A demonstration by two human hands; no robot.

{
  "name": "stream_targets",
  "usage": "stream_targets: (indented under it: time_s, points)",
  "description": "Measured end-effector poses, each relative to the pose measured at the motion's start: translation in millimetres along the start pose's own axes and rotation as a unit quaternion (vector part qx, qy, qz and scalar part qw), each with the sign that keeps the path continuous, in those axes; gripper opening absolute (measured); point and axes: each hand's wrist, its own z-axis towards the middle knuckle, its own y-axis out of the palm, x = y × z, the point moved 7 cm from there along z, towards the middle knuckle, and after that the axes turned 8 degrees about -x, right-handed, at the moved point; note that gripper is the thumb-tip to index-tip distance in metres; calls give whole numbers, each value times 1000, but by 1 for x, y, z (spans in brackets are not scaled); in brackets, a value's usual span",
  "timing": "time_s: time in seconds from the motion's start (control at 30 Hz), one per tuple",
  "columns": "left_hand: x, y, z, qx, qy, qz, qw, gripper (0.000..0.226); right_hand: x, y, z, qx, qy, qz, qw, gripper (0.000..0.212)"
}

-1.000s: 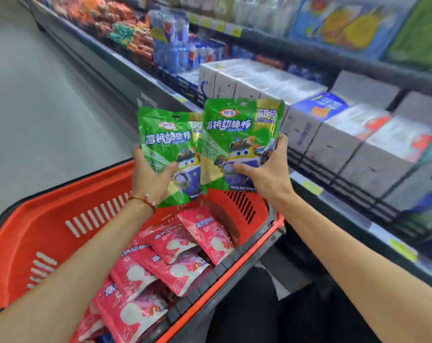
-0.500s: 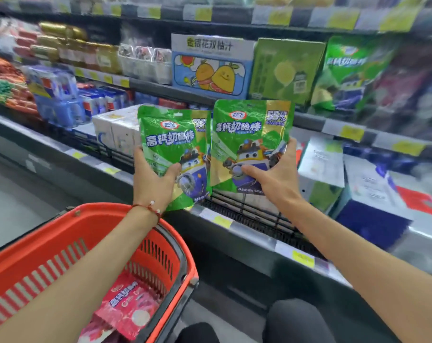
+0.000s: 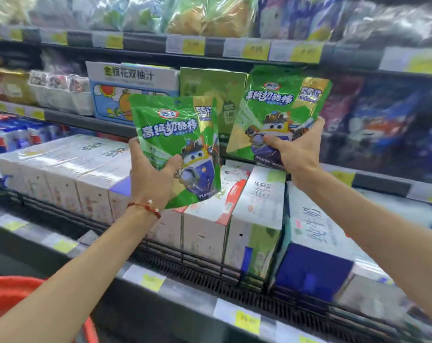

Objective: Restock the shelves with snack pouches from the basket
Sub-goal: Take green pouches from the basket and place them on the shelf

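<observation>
- Green snack pouch (image 3: 175, 134) held in left hand (image 3: 150, 177), fingers curled round its bottom, in front of white milk boxes (image 3: 205, 226).
- Second green pouch (image 3: 279, 105) gripped the same way in right hand (image 3: 299, 154), higher up, by the middle shelf (image 3: 378, 179).
- Small gap between both pouches.
- Orange basket (image 3: 9, 300) cut off at bottom left.
- Blurry bags (image 3: 383, 125) at far right, hard to make out.
</observation>
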Motion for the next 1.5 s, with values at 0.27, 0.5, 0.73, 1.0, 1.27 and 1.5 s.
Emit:
stream_targets:
  time_s: [0.27,0.5,0.73,1.0,1.27,1.5]
  points:
    - [27,48,22,-54,-9,4,999,82,6,-22,59,-16,2,-9,1000,105]
    - [45,90,51,-76,10,-2,997,72,28,-23,89,-48,2,-81,996,97]
    - [46,123,73,-87,-14,-45,995,87,50,-18,111,-10,48,-164,985,76]
    - [42,140,75,-100,5,-49,994,59,61,-18,113,-13,106,-88,990,87]
    - [48,168,90,-115,-17,-68,991,81,53,-40,105,25,83,-66,994,36]
    - [54,217,99,-141,-7,-58,988,90,50,-77,102,-5,54,-199,978,17]
